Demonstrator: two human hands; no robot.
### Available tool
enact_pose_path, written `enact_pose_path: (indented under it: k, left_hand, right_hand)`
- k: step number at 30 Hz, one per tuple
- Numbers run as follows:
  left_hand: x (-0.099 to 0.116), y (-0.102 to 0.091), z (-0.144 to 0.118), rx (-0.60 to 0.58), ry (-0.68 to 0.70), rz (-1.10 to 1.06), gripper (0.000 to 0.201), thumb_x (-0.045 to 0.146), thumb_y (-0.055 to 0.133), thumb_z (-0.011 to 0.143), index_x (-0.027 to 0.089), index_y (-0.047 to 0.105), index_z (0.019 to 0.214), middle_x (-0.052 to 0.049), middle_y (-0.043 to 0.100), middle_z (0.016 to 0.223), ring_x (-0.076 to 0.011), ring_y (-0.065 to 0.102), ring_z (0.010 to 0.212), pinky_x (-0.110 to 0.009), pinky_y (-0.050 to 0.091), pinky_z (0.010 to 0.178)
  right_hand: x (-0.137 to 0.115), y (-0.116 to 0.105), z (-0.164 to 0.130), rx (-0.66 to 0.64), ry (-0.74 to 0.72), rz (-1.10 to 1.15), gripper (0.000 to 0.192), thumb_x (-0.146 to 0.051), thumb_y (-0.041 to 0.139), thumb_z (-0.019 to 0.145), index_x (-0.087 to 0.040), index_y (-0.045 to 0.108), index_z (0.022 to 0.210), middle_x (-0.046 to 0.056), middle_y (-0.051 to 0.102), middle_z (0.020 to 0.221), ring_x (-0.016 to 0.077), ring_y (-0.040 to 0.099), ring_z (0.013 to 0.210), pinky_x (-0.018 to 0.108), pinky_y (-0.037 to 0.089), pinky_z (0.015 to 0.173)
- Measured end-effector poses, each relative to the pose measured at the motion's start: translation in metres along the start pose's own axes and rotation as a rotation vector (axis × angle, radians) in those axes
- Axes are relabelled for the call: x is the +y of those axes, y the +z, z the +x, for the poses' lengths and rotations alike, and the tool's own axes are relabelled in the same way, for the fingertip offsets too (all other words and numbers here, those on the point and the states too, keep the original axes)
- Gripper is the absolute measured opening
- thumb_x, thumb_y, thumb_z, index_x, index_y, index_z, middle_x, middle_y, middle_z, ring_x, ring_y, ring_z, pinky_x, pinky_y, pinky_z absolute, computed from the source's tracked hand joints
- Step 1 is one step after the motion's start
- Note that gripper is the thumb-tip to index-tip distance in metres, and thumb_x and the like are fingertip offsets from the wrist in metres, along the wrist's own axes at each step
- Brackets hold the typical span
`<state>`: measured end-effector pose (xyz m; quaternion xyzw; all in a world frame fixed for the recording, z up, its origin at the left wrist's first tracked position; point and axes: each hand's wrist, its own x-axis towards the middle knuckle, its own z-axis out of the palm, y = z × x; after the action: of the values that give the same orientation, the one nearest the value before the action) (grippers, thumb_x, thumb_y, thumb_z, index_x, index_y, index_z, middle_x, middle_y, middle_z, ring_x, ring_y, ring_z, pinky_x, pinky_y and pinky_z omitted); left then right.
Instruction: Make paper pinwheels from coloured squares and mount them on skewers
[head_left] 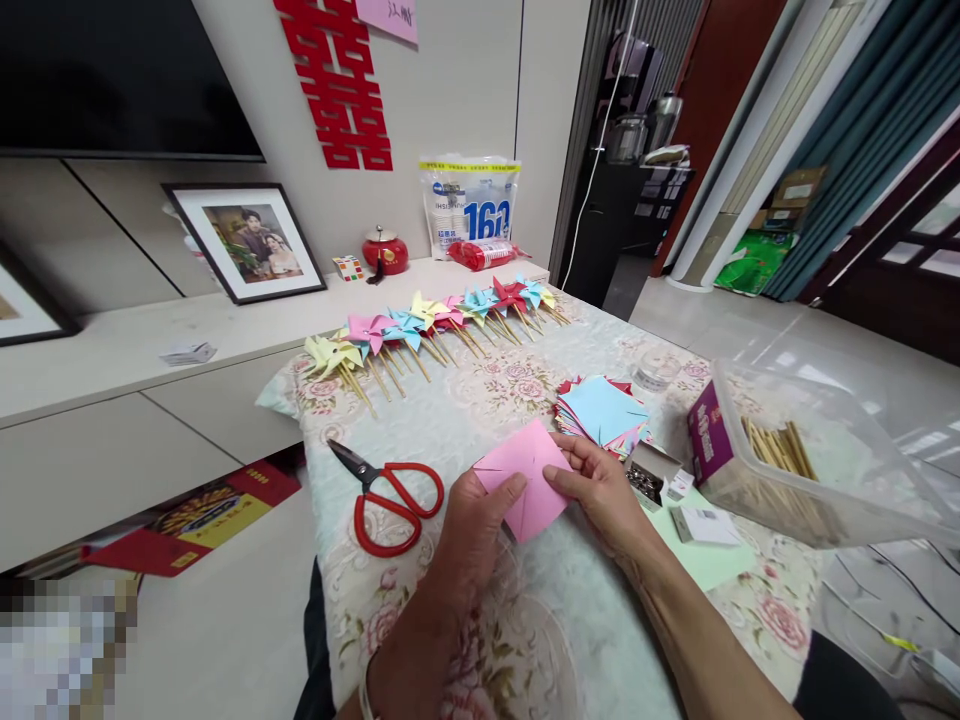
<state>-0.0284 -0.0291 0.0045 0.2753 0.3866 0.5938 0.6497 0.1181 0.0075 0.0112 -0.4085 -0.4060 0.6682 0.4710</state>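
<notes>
While my forearms reach in over the floral tablecloth [450, 410], my left hand [469, 540] and right hand [600, 495] pinch 1 pink paper square [525, 478] between them, beside the red scissors [390, 500].

Floral-cloth table [450, 400]: red-handled scissors [390, 500] left of the stack of coloured paper squares [602, 412], a row of paper pinwheels on wooden sticks [435, 325] beyond it, clear plastic tub of sticks [817, 470] to its right.

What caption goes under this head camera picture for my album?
Both hands, left hand and right hand, hold a pink paper square beside red scissors.
</notes>
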Motion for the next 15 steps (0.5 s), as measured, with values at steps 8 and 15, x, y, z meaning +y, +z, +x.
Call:
enact_pose_path:
  k: [8,15]
  left_hand:
    - [0.019,-0.005,0.000,-0.027,-0.107,-0.080,0.034,0.040,0.076,0.075,0.011,0.076,0.093,-0.009,0.077,0.082,-0.0190,0.066,0.070,-0.028,0.048,0.063]
    - [0.029,-0.015,0.000,-0.129,-0.275,-0.024,0.049,0.055,0.067,0.080,0.009,0.075,0.097,-0.012,0.076,0.078,-0.0198,0.065,0.062,-0.029,0.048,0.060]
  right_hand:
    - [-0.008,-0.007,-0.001,0.045,0.036,0.024,0.067,-0.025,0.091,0.058,-0.019,0.064,0.119,0.005,0.078,0.095,0.0188,0.070,0.073,0.031,0.052,0.070]
    - [-0.017,-0.019,-0.006,-0.166,0.102,-0.224,0.063,-0.027,0.087,0.065,-0.018,0.064,0.123,0.001,0.071,0.083,0.0167,0.066,0.068,0.030,0.051,0.065]
